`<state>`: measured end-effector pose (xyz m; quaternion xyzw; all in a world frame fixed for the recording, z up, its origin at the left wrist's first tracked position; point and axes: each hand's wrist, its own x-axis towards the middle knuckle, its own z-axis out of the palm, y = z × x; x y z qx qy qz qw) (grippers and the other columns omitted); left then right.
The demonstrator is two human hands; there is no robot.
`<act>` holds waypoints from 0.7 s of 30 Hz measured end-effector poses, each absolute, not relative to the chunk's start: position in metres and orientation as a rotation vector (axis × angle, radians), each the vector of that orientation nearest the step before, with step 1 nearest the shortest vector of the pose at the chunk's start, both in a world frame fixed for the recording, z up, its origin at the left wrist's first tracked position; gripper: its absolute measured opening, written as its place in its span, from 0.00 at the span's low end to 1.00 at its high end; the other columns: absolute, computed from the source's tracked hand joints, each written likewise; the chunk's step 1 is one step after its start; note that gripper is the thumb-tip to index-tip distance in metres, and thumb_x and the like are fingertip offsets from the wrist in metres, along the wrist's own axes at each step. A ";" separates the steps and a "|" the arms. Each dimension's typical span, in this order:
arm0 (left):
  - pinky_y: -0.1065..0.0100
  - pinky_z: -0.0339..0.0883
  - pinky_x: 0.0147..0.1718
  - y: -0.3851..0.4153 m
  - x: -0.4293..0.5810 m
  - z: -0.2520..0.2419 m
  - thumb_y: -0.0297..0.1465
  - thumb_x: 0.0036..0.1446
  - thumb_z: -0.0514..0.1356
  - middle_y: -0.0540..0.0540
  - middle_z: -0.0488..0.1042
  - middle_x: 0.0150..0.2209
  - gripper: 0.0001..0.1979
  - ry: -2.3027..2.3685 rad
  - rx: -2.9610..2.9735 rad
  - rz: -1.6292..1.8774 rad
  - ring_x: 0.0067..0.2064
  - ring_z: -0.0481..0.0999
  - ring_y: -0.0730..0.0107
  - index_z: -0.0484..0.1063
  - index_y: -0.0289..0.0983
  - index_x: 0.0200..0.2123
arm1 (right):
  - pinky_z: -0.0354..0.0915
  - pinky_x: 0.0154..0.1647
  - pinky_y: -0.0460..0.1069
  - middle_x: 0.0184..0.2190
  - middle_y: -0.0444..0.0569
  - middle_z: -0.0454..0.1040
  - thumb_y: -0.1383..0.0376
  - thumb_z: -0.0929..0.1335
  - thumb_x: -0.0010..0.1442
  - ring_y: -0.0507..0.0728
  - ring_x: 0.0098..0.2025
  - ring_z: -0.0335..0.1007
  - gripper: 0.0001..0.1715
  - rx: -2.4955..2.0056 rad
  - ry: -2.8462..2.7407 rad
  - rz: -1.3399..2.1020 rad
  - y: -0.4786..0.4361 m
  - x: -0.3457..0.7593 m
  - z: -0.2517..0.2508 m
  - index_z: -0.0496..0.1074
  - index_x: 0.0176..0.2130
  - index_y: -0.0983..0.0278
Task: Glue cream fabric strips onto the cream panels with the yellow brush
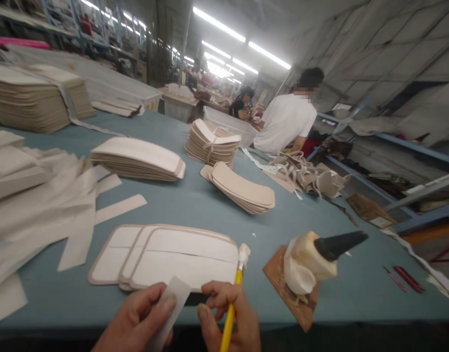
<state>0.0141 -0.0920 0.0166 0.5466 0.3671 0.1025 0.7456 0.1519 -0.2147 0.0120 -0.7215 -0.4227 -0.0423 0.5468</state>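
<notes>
Your left hand (139, 315) pinches a white strip (175, 298) between thumb and fingers, the strip tilted up to the right. Your right hand (235, 313) grips a yellow-handled brush (239, 277), fingers curled, bristle end up and clotted with off-white stuff; can't tell if its thumb and fingertip pinch anything else. Both hands are at the near edge of the teal surface (165, 200), just apart.

Right past your hands, along the near edge: overlapping panels (187, 240), white with brown borders, fanned out to the left. The brush tip is by their right end; contact unclear. Right of that, towards the near right corner, a lumpy cream container (301, 264) with a black cone (337, 245) sits on a brown square (277, 269). Red pens (409, 279) lie further over, close to the right edge.

At the left edge you have a heap of pale strips (63, 195), loose ends spilling towards the panels. Mid-surface: a stack of white-topped pieces (136, 155) and, right of it, a curved beige stack (246, 188). Behind the beige one, a tied bundle (213, 146). Far left corner: a tall stack (33, 105) with a grey strap (68, 102) over it. Towards the far right corner, a tangle of beige scraps (312, 173).

Beyond the far edge, a person in a white shirt (285, 120) faces away from you; another person in dark clothing (241, 105) is further back, under strip lights (219, 24).
</notes>
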 end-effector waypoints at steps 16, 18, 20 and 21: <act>0.72 0.63 0.28 -0.100 0.007 0.000 0.65 0.53 0.64 0.50 0.74 0.24 0.33 0.567 1.163 0.037 0.26 0.69 0.73 0.69 0.39 0.33 | 0.65 0.30 0.44 0.30 0.40 0.72 0.63 0.68 0.72 0.51 0.28 0.68 0.14 -1.691 -1.055 -0.063 -0.201 0.175 0.046 0.63 0.33 0.57; 0.73 0.61 0.26 -0.102 0.000 -0.006 0.67 0.49 0.66 0.51 0.74 0.23 0.35 0.610 1.075 -0.021 0.24 0.68 0.74 0.68 0.40 0.33 | 0.66 0.34 0.45 0.32 0.42 0.75 0.61 0.70 0.71 0.51 0.31 0.71 0.14 -1.764 -0.920 -0.257 -0.207 0.189 0.050 0.64 0.34 0.58; 0.73 0.61 0.26 -0.101 -0.008 -0.008 0.67 0.47 0.67 0.52 0.74 0.23 0.35 0.680 1.045 -0.003 0.23 0.68 0.75 0.68 0.40 0.33 | 0.67 0.38 0.46 0.33 0.43 0.77 0.59 0.71 0.70 0.52 0.33 0.73 0.15 -1.821 -0.850 -0.360 -0.215 0.201 0.049 0.64 0.34 0.58; 0.73 0.61 0.27 -0.100 -0.012 -0.008 0.66 0.46 0.68 0.52 0.74 0.23 0.35 0.712 1.046 0.024 0.23 0.68 0.75 0.69 0.39 0.32 | 0.67 0.39 0.46 0.34 0.43 0.77 0.58 0.71 0.70 0.52 0.33 0.74 0.15 -1.841 -0.835 -0.375 -0.218 0.206 0.048 0.65 0.35 0.59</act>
